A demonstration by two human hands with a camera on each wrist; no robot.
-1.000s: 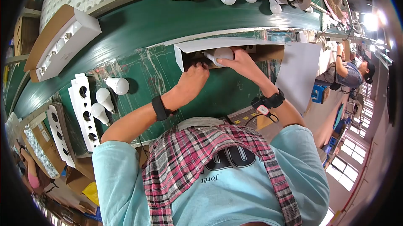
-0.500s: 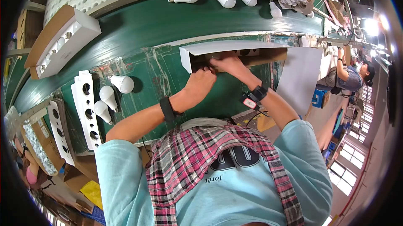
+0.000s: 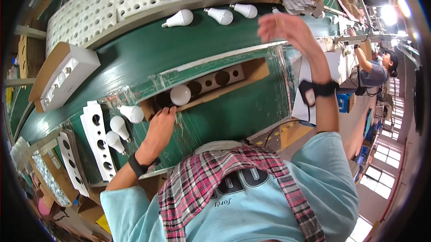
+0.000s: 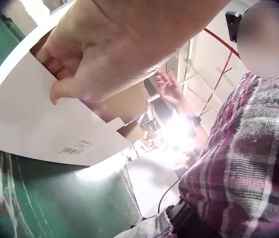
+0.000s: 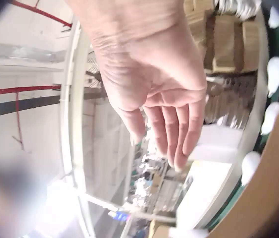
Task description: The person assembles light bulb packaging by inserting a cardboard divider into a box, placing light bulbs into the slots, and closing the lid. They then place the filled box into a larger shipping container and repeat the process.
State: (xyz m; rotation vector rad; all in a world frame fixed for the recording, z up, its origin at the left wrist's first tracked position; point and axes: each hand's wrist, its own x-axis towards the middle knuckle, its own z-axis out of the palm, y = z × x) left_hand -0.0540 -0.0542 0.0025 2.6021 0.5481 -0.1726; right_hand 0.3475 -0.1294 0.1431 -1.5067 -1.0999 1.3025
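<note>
Right now, the left hand (image 3: 160,127) pinches the white carton (image 3: 257,70) — a bulb (image 3: 180,94) sits inside, toward its left end — while the right hand (image 3: 287,28), grip wide, is raised over the worktop (image 3: 215,39).

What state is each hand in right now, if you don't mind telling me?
Left hand: holding the white box by its edge.
Right hand: open and empty, raised.

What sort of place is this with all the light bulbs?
It looks like a factory workshop, probably where light bulbs get packed. Several bulbs lie on a long green surface, an open box holds an insert with round holes, and another person is farther along.
</note>
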